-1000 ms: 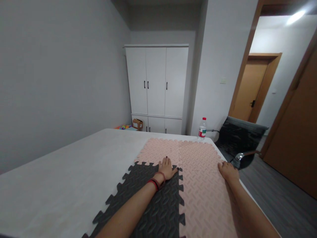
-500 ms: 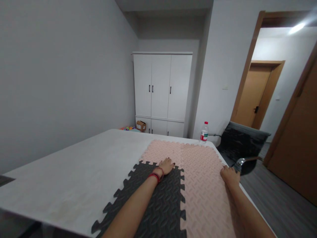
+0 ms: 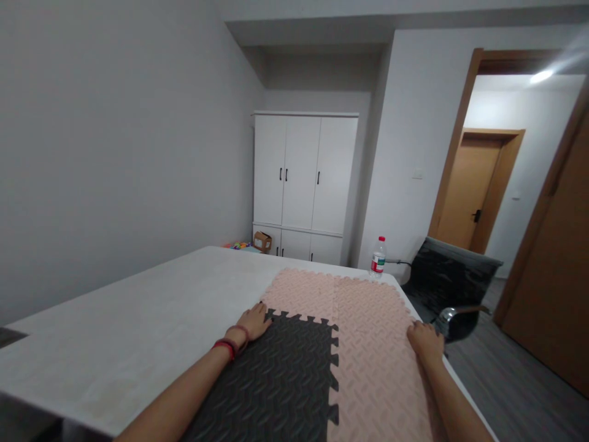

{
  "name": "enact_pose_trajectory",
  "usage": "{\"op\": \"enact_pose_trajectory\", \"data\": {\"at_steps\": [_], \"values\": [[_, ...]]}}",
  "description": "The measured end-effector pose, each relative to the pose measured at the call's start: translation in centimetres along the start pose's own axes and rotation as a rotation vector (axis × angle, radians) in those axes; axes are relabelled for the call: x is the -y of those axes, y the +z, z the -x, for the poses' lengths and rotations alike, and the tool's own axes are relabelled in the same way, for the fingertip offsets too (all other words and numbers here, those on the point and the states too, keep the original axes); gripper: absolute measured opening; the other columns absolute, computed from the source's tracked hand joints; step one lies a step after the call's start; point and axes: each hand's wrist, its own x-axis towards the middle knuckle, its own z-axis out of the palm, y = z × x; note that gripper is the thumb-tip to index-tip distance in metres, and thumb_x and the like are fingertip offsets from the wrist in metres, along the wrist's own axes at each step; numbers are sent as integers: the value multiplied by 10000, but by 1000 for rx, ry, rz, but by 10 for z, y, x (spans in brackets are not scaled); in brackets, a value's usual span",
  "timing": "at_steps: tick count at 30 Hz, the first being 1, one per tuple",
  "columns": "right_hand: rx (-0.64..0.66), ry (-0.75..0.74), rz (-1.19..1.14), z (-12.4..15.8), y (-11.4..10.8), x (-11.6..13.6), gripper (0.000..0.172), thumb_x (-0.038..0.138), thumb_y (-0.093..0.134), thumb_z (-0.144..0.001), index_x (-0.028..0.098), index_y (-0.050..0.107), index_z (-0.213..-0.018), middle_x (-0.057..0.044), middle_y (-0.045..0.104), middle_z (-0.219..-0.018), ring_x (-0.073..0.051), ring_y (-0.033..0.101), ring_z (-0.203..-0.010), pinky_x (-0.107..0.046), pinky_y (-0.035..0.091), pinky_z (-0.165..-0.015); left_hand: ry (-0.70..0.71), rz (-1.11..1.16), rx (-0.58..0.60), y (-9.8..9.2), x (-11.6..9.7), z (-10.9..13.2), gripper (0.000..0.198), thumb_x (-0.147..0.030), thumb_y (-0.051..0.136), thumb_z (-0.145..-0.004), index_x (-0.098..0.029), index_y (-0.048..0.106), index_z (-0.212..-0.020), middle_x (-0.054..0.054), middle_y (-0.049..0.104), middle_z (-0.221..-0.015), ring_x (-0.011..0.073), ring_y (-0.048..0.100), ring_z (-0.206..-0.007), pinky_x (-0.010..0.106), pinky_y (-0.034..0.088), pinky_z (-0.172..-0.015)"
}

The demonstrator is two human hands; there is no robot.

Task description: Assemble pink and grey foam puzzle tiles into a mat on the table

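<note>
On the white table lie interlocking foam mats with raised patterns and jigsaw edges. My left hand (image 3: 254, 320), with red bands at the wrist, rests palm down at the far left corner of the black foam mat (image 3: 280, 380). Its fingers extend onto the corner, close to the seam with the far pink foam mat (image 3: 299, 288). My right hand (image 3: 426, 339) lies on the right border of the longer pink stretch (image 3: 372, 344), its fingers slightly bent over the surface. Teeth along the black mat's right side show against the pink. My left forearm covers much of its left edge.
A water bottle (image 3: 378, 259) with a red cap stands at the table's far right corner. Beyond the right edge is a black chair (image 3: 448, 276) with a metal armrest. A white cabinet (image 3: 304, 178), a cardboard box (image 3: 262, 241) and colourful items (image 3: 238, 245) are behind the white table (image 3: 151, 307).
My left hand has slid left along the black mat's far edge to its corner. My right hand stays on the pink border. The view has tilted up slightly.
</note>
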Motion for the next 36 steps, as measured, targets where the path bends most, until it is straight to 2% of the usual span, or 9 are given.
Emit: {"op": "enact_pose_trajectory", "data": {"at_steps": [4, 7, 13, 17, 20, 26, 30, 33, 36], "values": [[18, -4, -5, 5, -6, -2, 377, 207, 326, -827, 124, 660, -982, -208, 640, -997, -295, 566, -1002, -460, 352, -825, 4, -31, -12, 0, 11, 17, 416, -378, 520, -864, -183, 475, -1229, 96, 461, -1308, 254, 470, -1157, 507, 392, -955], [22, -36, -13, 8, -15, 1, 378, 178, 307, -832, 117, 646, -989, -212, 634, -1009, -314, 548, -1026, -505, 316, -856, -12, -68, -55, -5, 0, 21, 410, -375, 527, -860, -181, 484, -1218, 94, 464, -1305, 259, 460, -1168, 522, 372, -970], [55, -256, -98, 16, -28, 51, 427, 158, 347, -828, 127, 505, -1224, -207, 544, -1216, -282, 453, -1174, -499, 229, -975, 109, -46, -140, -9, -68, 20, 408, -349, 528, -863, -189, 470, -1234, 94, 450, -1315, 261, 456, -1170, 523, 374, -968], [168, -478, -249, 51, -28, 96, 462, 230, 425, -813, 191, 483, -1269, -123, 472, -1339, -211, 443, -1208, -383, 273, -1012, 391, 35, -57, 5, -122, 29, 402, -353, 519, -869, -196, 472, -1235, 89, 472, -1297, 243, 487, -1138, 496, 403, -950], [240, -613, -387, 86, -35, 103, 478, 292, 440, -817, 168, 484, -1277, -94, 486, -1334, -158, 443, -1214, -285, 310, -1011, 455, 68, -39, 14, -146, 37, 389, -358, 513, -872, -190, 483, -1221, 91, 480, -1289, 243, 485, -1142, 499, 396, -956], [349, -548, -945, 143, -63, 58, 514, 375, 434, -836, 144, 457, -1295, -117, 499, -1314, -196, 454, -1206, -378, 332, -1024, 451, 156, 23, 2, -145, 31, 355, -363, 520, -867, -184, 515, -1173, 85, 524, -1222, 220, 530, -1066, 464, 441, -907], [383, -489, -886, 162, -77, 25, 464, 374, 438, -815, 149, 549, -1206, -126, 553, -1248, -213, 493, -1163, -389, 334, -1023, 437, 249, 83, -18, -132, 36, 373, -378, 461, -894, -154, 512, -1187, 60, 519, -1218, 250, 531, -1068, 445, 454, -895], [250, -408, -767, 170, -75, -12, 495, 422, 425, -801, 166, 552, -1205, -124, 467, -1341, -216, 413, -1245, -388, 274, -1067, 460, 274, 125, -35, -129, 70, 401, -373, 465, -891, -161, 491, -1230, 84, 478, -1306, 269, 467, -1176, 483, 383, -982], [84, -212, -724, 186, -53, -75, 566, 516, 419, -766, 176, 551, -1198, -125, 393, -1398, -238, 353, -1289, -401, 264, -1075, 514, 272, 179, -43, -129, 134, 451, -365, 488, -858, -238, 460, -1290, 85, 419, -1396, 234, 358, -1294, 443, 272, -1082]]}}
